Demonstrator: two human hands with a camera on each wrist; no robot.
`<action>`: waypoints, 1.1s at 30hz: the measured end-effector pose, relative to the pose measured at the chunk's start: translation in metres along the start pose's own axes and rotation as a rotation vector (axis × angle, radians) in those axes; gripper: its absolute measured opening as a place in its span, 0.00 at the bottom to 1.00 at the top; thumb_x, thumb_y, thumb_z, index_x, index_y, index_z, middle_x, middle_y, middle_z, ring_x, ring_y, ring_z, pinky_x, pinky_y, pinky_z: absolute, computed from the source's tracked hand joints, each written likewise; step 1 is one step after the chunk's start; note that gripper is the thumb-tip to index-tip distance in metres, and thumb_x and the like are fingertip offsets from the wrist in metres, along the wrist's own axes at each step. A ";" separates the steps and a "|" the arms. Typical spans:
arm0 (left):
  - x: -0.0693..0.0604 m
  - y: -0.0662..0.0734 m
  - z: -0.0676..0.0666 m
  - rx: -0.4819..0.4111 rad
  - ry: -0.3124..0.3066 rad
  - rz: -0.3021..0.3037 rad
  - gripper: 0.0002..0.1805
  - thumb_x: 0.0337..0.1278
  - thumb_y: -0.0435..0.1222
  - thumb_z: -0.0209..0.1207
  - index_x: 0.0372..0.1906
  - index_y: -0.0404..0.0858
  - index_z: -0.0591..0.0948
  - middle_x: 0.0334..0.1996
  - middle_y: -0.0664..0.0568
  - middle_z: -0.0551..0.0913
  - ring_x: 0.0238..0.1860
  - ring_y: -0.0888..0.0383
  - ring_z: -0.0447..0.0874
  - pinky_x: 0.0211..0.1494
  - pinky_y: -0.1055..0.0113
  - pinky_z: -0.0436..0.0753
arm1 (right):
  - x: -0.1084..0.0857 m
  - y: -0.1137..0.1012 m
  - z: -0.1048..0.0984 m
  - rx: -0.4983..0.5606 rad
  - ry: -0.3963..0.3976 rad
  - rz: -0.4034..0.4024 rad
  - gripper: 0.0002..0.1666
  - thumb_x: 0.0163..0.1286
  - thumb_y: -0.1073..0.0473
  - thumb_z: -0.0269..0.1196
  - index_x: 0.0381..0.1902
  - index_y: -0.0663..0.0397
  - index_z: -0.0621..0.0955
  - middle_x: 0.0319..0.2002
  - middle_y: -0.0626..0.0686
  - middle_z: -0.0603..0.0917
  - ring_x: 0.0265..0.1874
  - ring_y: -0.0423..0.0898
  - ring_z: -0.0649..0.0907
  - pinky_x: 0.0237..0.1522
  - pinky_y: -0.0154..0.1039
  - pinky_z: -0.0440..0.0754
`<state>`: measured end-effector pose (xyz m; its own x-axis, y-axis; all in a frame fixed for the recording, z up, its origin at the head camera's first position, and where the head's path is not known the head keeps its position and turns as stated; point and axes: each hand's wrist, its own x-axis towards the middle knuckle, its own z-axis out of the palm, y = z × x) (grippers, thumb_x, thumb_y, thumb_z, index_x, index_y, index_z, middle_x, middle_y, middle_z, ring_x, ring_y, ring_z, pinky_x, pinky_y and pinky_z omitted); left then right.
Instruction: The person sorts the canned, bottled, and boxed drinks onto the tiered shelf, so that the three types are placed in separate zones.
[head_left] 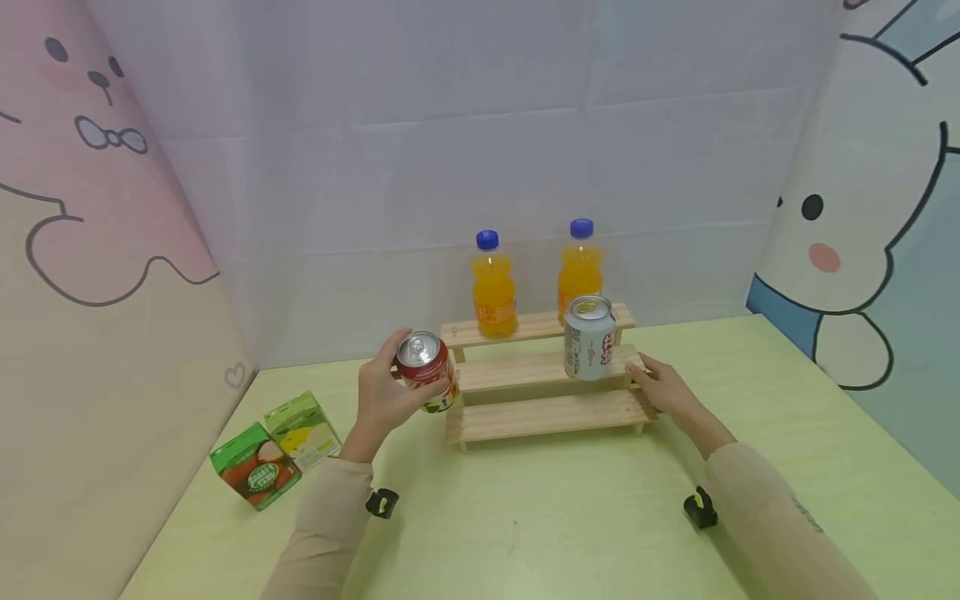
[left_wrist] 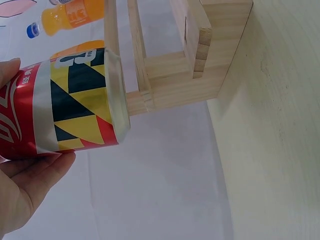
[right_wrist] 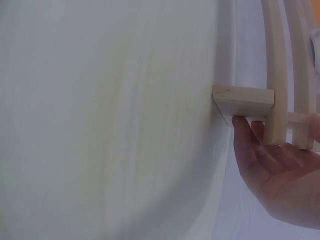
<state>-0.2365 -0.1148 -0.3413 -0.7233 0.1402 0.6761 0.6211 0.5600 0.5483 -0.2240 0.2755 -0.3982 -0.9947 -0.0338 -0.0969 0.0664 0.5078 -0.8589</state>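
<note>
Table (head_left: 555, 517) bears wooden step rack (head_left: 510, 373). At its nine o'clock, left hand (head_left: 380, 400) grips red soda can (head_left: 431, 367) between thumb and fingers. Right hand (head_left: 666, 390) grips rack's three-o'clock end.

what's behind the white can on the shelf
Behind the white can is a blue-capped bottle of orange drink; the can covers much of the bottle's lower part.

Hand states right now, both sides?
Left hand: closed, holding the red can clear of the shelves.
Right hand: closed, fingers gripping the right end of the wooden rack.
</note>
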 end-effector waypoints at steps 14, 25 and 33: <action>0.001 0.001 0.012 -0.026 -0.003 0.004 0.42 0.25 0.35 0.75 0.55 0.31 0.71 0.39 0.38 0.82 0.35 0.48 0.81 0.30 0.60 0.81 | 0.000 -0.001 0.001 0.002 0.014 -0.009 0.37 0.73 0.46 0.40 0.69 0.65 0.48 0.59 0.74 0.64 0.47 0.58 0.70 0.33 0.37 0.73; 0.004 0.003 0.017 -0.038 -0.011 0.008 0.41 0.26 0.35 0.75 0.55 0.31 0.71 0.39 0.39 0.82 0.36 0.49 0.81 0.30 0.60 0.81 | 0.000 -0.001 0.002 -0.001 0.014 0.005 0.38 0.73 0.45 0.40 0.69 0.65 0.47 0.60 0.73 0.62 0.55 0.61 0.67 0.45 0.45 0.73; 0.006 0.003 0.022 -0.034 -0.020 0.014 0.41 0.27 0.36 0.75 0.55 0.30 0.70 0.40 0.39 0.81 0.37 0.48 0.81 0.29 0.61 0.81 | -0.001 -0.002 0.002 0.005 0.013 0.001 0.36 0.74 0.47 0.40 0.69 0.65 0.47 0.60 0.74 0.62 0.54 0.62 0.68 0.44 0.44 0.74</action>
<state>-0.2452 -0.0939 -0.3464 -0.7199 0.1647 0.6743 0.6412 0.5298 0.5551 -0.2225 0.2731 -0.3970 -0.9956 -0.0221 -0.0909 0.0675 0.5033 -0.8615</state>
